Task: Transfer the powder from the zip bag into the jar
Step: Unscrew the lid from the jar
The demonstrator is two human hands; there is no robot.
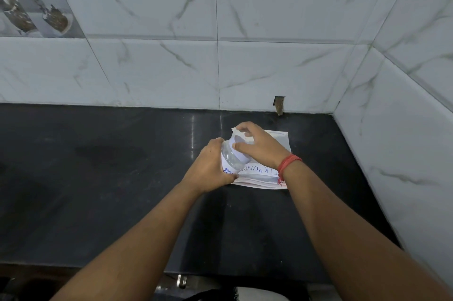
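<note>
A clear plastic jar (232, 157) with a white label is tilted above the counter, its mouth toward the back right. My left hand (210, 168) grips the jar's body from the left. My right hand (257, 147) closes its fingers around the jar's white lid (239, 140) at the mouth. Under both hands lies the flat white zip bag (267, 173), with blue handwriting reading "milk powder" upside down. My hands cover much of the bag. No powder is visible.
A black stone counter (110, 178) runs to white marble-look wall tiles (220, 68) at the back and right. A small hole (279, 104) sits in the wall base behind the bag. A red thread (286, 166) wraps my right wrist.
</note>
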